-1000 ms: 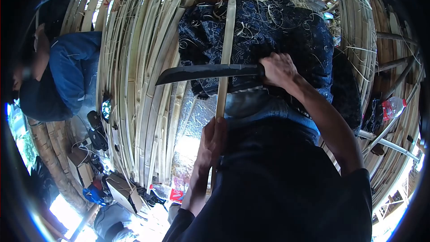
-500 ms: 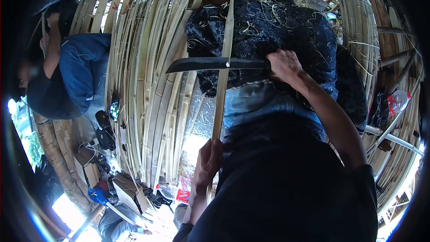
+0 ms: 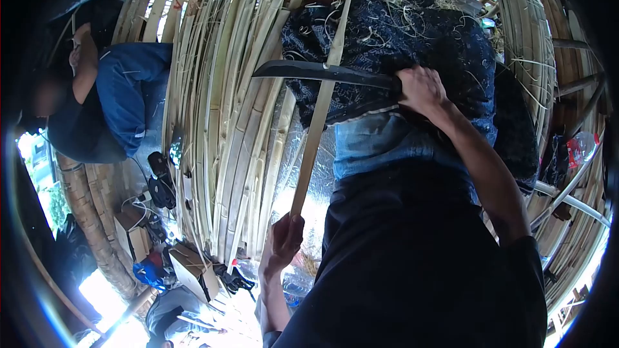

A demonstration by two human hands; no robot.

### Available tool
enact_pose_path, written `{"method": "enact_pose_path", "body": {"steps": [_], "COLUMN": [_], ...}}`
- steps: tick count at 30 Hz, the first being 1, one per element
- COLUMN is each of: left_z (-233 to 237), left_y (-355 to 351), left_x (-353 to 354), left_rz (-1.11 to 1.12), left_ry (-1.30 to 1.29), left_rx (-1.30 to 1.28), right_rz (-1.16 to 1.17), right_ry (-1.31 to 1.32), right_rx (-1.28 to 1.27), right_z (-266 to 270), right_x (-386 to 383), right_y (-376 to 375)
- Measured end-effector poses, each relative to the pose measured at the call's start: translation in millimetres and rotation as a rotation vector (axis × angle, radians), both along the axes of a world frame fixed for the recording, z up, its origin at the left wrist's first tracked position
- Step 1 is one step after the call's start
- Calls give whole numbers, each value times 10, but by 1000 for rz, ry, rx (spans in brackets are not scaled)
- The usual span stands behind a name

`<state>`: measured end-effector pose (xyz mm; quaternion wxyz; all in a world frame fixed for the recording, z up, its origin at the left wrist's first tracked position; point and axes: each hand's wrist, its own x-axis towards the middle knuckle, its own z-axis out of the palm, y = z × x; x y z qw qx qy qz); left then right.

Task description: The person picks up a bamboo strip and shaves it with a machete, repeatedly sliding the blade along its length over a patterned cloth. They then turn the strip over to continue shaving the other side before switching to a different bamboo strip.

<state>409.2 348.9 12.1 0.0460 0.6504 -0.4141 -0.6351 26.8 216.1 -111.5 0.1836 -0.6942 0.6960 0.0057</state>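
My right hand (image 3: 422, 92) is wrapped round the handle of a long dark machete (image 3: 322, 72), whose blade points left across a pale bamboo strip (image 3: 314, 132). The blade touches or crosses the strip over a dark patterned cloth (image 3: 380, 32) lying on my lap. Lower down, my left hand (image 3: 284, 238) is closed on the near end of the strip, beside my dark shirt. The strip runs from there up past the blade to the top of the view. Thin curly shavings (image 3: 401, 9) lie on the cloth.
Many long bamboo strips (image 3: 222, 109) lie to the left. Beyond them a co-worker in blue trousers (image 3: 132, 84) sits. Cardboard boxes (image 3: 193, 274), a black bag and bottles stand at the lower left. More bamboo (image 3: 525, 45) and a plastic bottle (image 3: 582, 148) are at the right.
My left hand has moved left and a little away from my body, and the strip slants more. The blade has risen slightly and tilted. The whole view has shifted a little.
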Motion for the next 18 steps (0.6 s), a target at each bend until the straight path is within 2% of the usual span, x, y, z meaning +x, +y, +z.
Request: {"method": "enact_pose_path", "body": {"steps": [3,5,10,12,13,15,18], "left_z": [-167,-239,-332,-234,-226,-287,-265], "left_y": [-59,-133,-70,-39,13,69,56], "left_x": [-173,-381,-284,-286,-261,-288,-363], "left_rz": [8,-41,-41,-3,21,24,8], "left_ry": [77,50,85,56,63,50,13], "left_rx": [-10,-27,-5,6,23,1,-10], "right_rz": [39,137,-18,-73,-64,48,132], "right_ry": [-35,-71,-37,-19,-19,-32,-39], "right_rx": [-83,54,51,85,93,-60,-20], "right_z": [35,172,105,157,177,223,384], "right_x": [-43,-21,-40,-37,-26,-9,-7], "right_y": [25,-13,-98,-267,-253,-309,-249]}}
